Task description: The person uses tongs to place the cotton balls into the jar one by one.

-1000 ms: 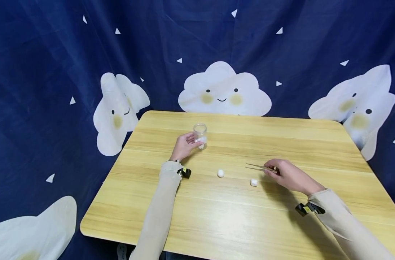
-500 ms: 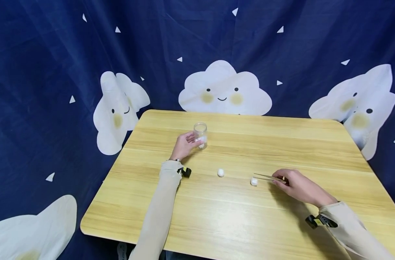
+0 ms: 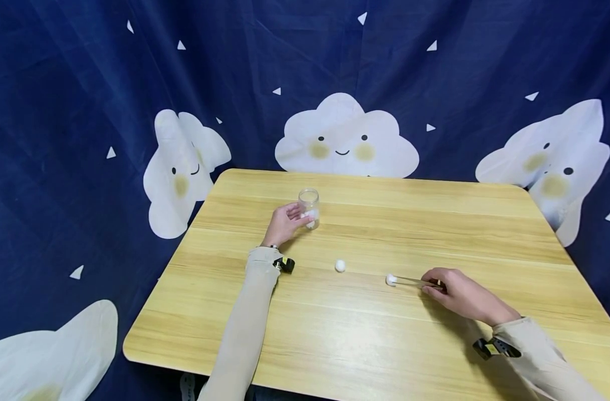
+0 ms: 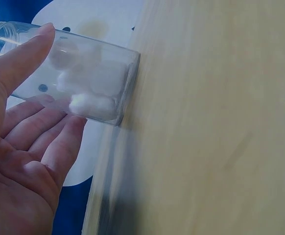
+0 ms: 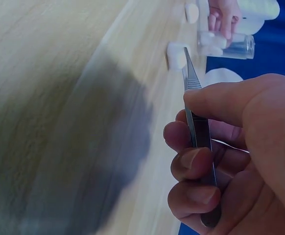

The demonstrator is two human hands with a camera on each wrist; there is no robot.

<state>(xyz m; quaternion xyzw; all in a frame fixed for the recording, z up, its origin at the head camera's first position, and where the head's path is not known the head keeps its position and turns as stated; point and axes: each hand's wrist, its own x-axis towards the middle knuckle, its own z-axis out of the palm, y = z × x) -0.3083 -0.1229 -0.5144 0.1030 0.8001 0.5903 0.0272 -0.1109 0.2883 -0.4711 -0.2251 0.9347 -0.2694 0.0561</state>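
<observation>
With thumb and fingers on either side, my left hand point(image 3: 283, 225) holds a clear jar point(image 3: 309, 200) upright on the table. Several white cotton balls point(image 4: 96, 81) lie in the jar's lower part, and its mouth has no lid on it. My right hand point(image 3: 462, 294) grips metal tweezers point(image 5: 193, 83) with dark handles, thumb on one side and curled fingers on the other. The tweezers' tips are at a white cotton ball point(image 3: 389, 280) on the table; whether they squeeze it I cannot tell. Another cotton ball point(image 3: 340, 265) lies apart, between the hands.
The wood-grain table point(image 3: 355, 345) has rounded corners. A dark blue curtain point(image 3: 249, 61) with smiling white clouds hangs behind and to the sides of it. A small black camera sits on each wrist, over beige sleeves point(image 3: 247, 323).
My right hand has moved right and toward me, bringing the tweezers' tips from above and left of the nearer cotton ball onto it. My left hand and the jar have stayed in place.
</observation>
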